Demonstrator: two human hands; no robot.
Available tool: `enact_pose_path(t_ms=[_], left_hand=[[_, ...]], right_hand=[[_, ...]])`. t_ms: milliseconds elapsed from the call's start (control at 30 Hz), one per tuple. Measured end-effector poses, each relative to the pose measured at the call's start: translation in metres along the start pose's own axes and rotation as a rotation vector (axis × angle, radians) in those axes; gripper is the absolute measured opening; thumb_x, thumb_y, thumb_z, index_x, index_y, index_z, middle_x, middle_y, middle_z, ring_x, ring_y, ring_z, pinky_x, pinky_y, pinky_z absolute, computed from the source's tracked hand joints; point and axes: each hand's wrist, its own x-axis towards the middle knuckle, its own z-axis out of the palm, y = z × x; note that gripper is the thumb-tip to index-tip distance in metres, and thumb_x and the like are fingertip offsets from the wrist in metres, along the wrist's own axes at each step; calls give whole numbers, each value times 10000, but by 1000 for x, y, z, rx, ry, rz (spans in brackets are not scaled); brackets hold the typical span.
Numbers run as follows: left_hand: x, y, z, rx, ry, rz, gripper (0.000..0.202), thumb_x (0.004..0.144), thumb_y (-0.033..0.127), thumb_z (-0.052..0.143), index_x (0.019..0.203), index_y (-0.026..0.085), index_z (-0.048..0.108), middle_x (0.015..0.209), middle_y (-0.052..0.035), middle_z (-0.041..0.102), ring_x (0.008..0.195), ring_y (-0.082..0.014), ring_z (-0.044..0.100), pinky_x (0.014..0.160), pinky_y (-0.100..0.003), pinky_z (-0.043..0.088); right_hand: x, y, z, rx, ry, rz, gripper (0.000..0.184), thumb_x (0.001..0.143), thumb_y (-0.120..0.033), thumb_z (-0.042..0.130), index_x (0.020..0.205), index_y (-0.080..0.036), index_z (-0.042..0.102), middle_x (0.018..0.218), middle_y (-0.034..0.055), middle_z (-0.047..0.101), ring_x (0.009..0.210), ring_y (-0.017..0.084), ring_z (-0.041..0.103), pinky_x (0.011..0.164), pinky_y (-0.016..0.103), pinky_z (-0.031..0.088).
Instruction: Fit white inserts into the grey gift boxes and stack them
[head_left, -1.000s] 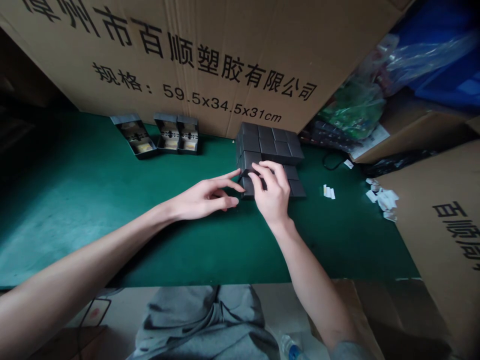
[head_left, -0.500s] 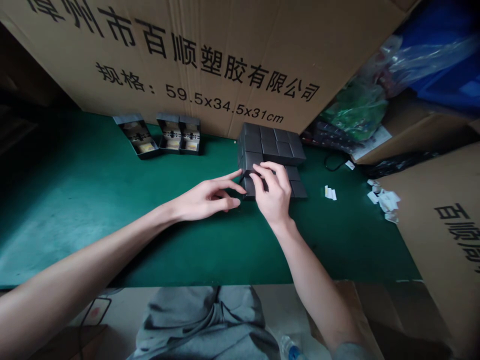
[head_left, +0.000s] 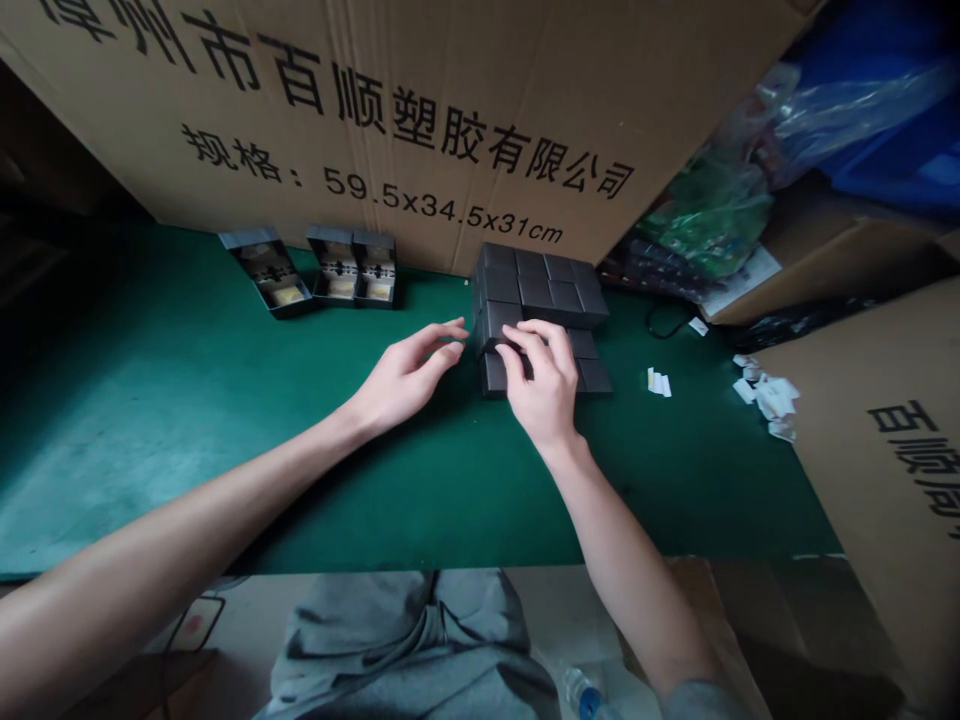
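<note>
A stack of small black boxes [head_left: 561,285] stands on the green table, its upper layer resting on a lower one. My right hand [head_left: 546,375] is at the front of this stack, thumb and fingers curled against the near edge of a small black box [head_left: 501,318] in the upper layer. What lies under the palm is hidden. My left hand [head_left: 416,368] is just left of the stack, fingers apart and holding nothing. Further left, three opened black boxes, one a tilted box [head_left: 285,290], show yellowish-white inserts inside.
A large cardboard carton [head_left: 420,130] walls off the back. Small white slips [head_left: 658,382] and crumpled white pieces [head_left: 772,395] lie to the right, near another carton [head_left: 892,420]. Plastic bags [head_left: 712,215] sit at the back right. The table's front edge is near my lap.
My left hand has drawn back a little to the left from the front of the black boxes. My right hand stays at the same box.
</note>
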Motion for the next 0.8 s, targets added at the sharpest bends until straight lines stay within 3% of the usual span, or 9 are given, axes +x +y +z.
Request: enact_pose_path(t_ms=[100, 200, 433, 633, 800], left_hand=[[6, -7, 2, 80, 14, -22, 637, 1023, 625, 510, 1535, 250, 570, 1626, -71, 525, 1539, -326, 450, 1256, -511, 417], [15, -8, 6, 76, -15, -17, 700, 1049, 638, 419, 1625, 241, 449, 1696, -39, 410, 1591, -297, 359, 1308, -485, 327], [24, 6, 21, 123, -32, -3, 716, 1072, 573, 340, 1644, 146, 398, 1714, -48, 352, 1625, -240, 279, 1361, -402, 164], [23, 8, 20, 127, -53, -24, 696, 1067, 556, 339, 1651, 180, 391, 1718, -19, 330, 1628, -225, 267, 1360, -396, 159], [24, 7, 21, 169, -69, 0, 750, 1066, 581, 315, 1672, 140, 331, 1751, -47, 252, 1646, -221, 194, 1358, -373, 116]], right_hand=[[0, 0, 0, 7, -9, 4, 231, 1057, -290, 555, 1178, -258, 749, 1168, 103, 650, 1117, 234, 669, 1000, 411, 616], [0, 0, 1, 9, 0, -5, 218, 1055, -277, 556, 1170, -256, 740, 1162, 100, 649, 1114, 234, 666, 982, 412, 622], [-2, 2, 4, 31, 25, -24, 205, 1055, -259, 549, 1161, -241, 724, 1167, 103, 648, 1103, 226, 678, 877, 384, 653], [-2, 3, 5, 46, 20, -9, 207, 1054, -251, 547, 1165, -237, 722, 1178, 110, 647, 1127, 229, 672, 865, 379, 657], [-2, 1, 4, 46, -6, 23, 223, 1057, -269, 530, 1177, -243, 716, 1194, 108, 644, 1132, 226, 666, 871, 374, 655]])
